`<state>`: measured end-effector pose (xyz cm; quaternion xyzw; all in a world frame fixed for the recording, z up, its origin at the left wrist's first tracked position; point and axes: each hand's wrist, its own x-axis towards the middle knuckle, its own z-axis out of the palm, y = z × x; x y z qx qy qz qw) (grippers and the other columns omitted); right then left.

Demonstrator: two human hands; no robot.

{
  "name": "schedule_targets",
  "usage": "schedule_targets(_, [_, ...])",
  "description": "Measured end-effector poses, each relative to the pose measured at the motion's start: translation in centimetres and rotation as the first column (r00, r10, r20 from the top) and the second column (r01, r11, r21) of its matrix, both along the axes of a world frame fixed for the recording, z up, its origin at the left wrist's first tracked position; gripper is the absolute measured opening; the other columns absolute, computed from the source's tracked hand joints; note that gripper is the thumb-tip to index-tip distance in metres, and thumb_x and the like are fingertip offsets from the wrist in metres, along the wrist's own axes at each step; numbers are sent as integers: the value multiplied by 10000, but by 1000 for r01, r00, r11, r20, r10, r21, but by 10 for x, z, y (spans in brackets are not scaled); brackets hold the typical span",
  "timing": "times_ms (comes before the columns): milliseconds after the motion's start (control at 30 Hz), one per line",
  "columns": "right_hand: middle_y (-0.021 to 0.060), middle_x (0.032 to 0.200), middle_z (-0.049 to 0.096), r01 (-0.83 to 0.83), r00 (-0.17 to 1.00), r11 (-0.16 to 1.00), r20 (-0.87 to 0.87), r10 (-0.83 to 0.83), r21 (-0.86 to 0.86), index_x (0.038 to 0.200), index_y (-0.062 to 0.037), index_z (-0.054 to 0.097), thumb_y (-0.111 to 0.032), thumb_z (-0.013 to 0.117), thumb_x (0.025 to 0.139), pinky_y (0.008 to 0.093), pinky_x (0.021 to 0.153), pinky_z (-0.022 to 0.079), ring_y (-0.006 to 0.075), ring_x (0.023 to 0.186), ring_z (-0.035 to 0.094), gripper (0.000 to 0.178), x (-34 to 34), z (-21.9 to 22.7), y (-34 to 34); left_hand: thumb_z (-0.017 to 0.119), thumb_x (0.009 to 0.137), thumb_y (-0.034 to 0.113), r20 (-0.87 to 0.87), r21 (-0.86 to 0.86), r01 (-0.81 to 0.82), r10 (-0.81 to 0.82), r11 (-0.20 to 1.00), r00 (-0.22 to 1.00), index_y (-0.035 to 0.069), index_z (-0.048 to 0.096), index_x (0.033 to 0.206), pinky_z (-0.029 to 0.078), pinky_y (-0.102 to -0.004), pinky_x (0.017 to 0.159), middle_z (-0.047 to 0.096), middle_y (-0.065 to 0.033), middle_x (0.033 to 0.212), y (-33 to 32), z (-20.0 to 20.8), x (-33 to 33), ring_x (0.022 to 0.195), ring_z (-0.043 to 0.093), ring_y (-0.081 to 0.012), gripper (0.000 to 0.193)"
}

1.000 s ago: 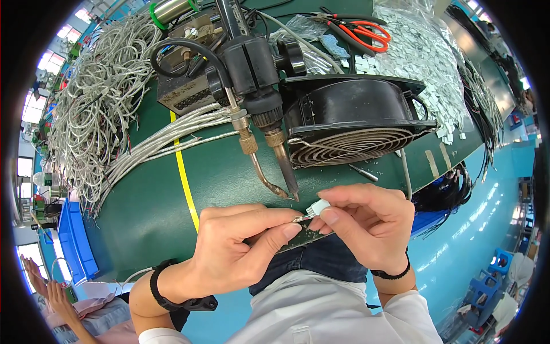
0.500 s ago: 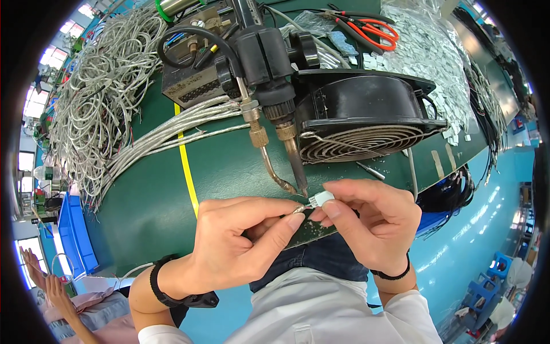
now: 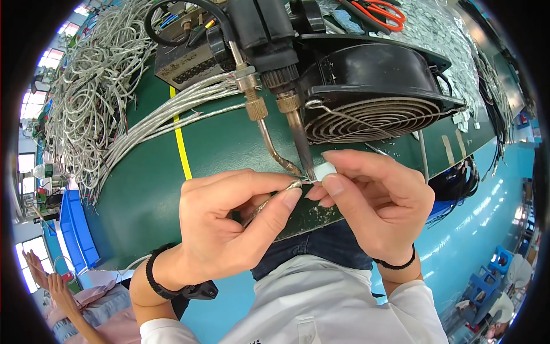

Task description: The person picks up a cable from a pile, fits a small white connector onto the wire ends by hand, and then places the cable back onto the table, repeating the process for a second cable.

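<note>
The left hand (image 3: pixel 229 229) pinches the stripped end of a thin silvery wire (image 3: pixel 281 192) between thumb and forefinger, and the right hand (image 3: pixel 378 212) clamps a small white connector (image 3: pixel 325 171) the same way. The two hands meet at the near edge of the worktop (image 3: pixel 154 189), so that wire end and connector sit just under the tips of the fixed soldering head (image 3: pixel 286 137) (a dark iron with a bent feed tube beside it). Holding both pieces close to the fingertips seems meant to steady them at that point. Behind the iron a black fan (image 3: pixel 372 92) faces the joint, probably to draw fumes. Bundles of grey cable (image 3: pixel 91 97) crowd the left edge; red-handled cutters (image 3: pixel 381 11) lie at the far edge.
</note>
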<state>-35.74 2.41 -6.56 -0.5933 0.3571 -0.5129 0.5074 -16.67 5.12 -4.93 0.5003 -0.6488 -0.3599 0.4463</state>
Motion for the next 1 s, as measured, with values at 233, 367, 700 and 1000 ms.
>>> schedule_targets(233, [155, 879, 709, 0, 1000, 1000, 11, 0, -9, 1062, 87, 671, 120, 680, 813, 247, 644, 575, 179, 762, 718, 251, 0, -1, 2, 723, 815, -1, -11, 56, -12, 13, 998, 1000, -30, 722, 890, 318, -194, 414, 646, -43, 642, 3, 2, 0, 476, 452, -18, 81])
schedule_targets(367, [155, 886, 708, -4, 1000, 1000, 15, 4, -5, 1062, 88, 670, 116, 683, 814, 250, 646, 578, 181, 765, 718, 250, -1, -4, 1, 725, 813, -1, -2, 38, -14, 15, 999, 1000, -29, 722, 890, 318, -193, 413, 643, -38, 638, 2, 0, 0, 476, 451, -17, 82])
schedule_targets(700, [156, 902, 706, -18, 999, 1000, 37, 18, 7, 1062, 91, 665, 112, 682, 818, 256, 659, 585, 187, 779, 720, 246, -2, -2, 3, 723, 814, -1, -4, -2, -10, 10, 1000, 1000, -31, 721, 893, 321, -192, 410, 639, -36, 632, 3, -1, -1, 477, 454, -17, 84])
schedule_targets(1000, [173, 902, 694, -63, 998, 997, -20, 62, -49, 1083, 123, 624, 134, 614, 852, 269, 657, 594, 215, 776, 718, 231, -5, -6, 3, 691, 831, -24, 67, 87, 26, -32, 996, 997, -64, 695, 907, 348, -193, 456, 648, -46, 659, 5, 5, 2, 519, 488, -35, 85])
